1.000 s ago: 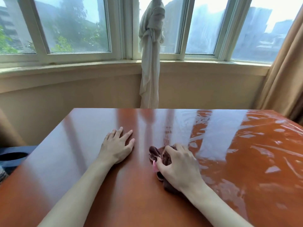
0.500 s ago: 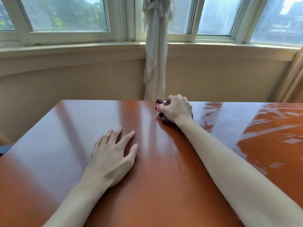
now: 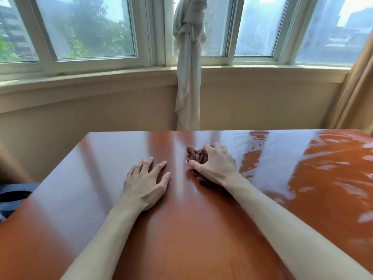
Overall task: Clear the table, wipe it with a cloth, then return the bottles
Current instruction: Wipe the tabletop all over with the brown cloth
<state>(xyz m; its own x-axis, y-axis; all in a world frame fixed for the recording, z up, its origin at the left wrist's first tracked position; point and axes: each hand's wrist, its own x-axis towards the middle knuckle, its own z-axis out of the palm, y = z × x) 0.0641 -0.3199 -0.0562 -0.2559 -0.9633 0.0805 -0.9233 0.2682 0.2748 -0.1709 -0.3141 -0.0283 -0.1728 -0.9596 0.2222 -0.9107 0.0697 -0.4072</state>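
A glossy red-brown table (image 3: pixel 181 249) fills the lower view. My right hand (image 3: pixel 217 166) presses a crumpled dark brown cloth (image 3: pixel 196 155) onto the tabletop a little past its middle, fingers closed over it. The cloth shows beyond my fingers and under my palm. My left hand (image 3: pixel 146 183) lies flat on the table to the left of the cloth, fingers spread, holding nothing. No bottles are in view.
The table's far edge faces a beige wall under a window sill (image 3: pixel 80 77). A knotted white curtain (image 3: pixel 188 63) hangs behind the far edge. A tan drape (image 3: pixel 357 93) hangs at the right. A dark object (image 3: pixel 14 197) sits low beyond the left edge.
My right hand pushed the cloth out to the far edge, then drew it back toward me, stopping a little past the middle. My left hand stayed flat in place.
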